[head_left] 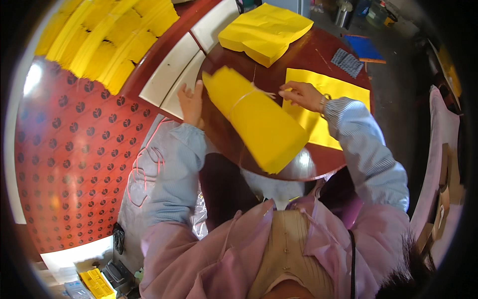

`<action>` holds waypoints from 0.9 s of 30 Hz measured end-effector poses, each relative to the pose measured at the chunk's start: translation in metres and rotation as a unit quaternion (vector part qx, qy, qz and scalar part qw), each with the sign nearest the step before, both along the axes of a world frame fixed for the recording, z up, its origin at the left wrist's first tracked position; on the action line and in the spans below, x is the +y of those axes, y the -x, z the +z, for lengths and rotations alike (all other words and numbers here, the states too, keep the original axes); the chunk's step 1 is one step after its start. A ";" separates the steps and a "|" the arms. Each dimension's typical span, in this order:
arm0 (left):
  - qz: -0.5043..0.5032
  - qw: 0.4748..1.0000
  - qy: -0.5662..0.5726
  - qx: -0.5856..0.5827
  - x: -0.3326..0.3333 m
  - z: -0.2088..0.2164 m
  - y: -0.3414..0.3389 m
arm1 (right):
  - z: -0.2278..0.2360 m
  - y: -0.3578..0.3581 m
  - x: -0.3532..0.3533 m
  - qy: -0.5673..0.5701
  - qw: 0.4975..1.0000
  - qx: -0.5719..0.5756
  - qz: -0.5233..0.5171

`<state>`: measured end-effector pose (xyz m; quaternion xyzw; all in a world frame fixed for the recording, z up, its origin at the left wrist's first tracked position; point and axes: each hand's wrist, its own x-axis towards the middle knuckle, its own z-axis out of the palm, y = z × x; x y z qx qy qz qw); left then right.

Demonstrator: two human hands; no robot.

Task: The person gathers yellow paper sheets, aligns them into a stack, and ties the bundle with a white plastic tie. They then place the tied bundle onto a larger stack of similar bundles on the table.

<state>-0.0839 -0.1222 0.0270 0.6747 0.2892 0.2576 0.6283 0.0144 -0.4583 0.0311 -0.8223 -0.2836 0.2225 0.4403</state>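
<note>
A tall bundle of yellow sheets or flat bags (254,122) is on the round dark-red table in front of me, aslant and slightly blurred at its ends. A thin pale string (243,97) runs around its upper part. My right hand (302,94) is to the right of the bundle, fingers pinched at the string's loose end. Left of the bundle, my left hand (191,103) is raised with its fingers apart, holding nothing. Beneath my right wrist lies a flat yellow stack (331,94), partly covered by the bundle.
Another thick yellow stack (266,27) sits at the table's (318,55) far side, with a grey patterned pad (347,63) near the right edge. Many yellow bundles (107,37) are piled on the red patterned surface (79,149) at left. Pink cord (134,174) trails beside my left sleeve.
</note>
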 end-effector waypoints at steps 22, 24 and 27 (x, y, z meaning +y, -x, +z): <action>0.165 0.907 0.249 0.296 -0.057 -0.013 0.104 | -0.051 0.023 0.064 -0.017 0.913 0.405 0.049; 0.019 0.906 0.327 0.268 -0.094 -0.002 0.122 | -0.039 0.045 0.073 0.003 0.920 0.390 0.034; 0.002 0.942 0.298 0.154 -0.120 0.022 0.115 | -0.009 0.058 0.070 0.019 0.919 0.393 0.000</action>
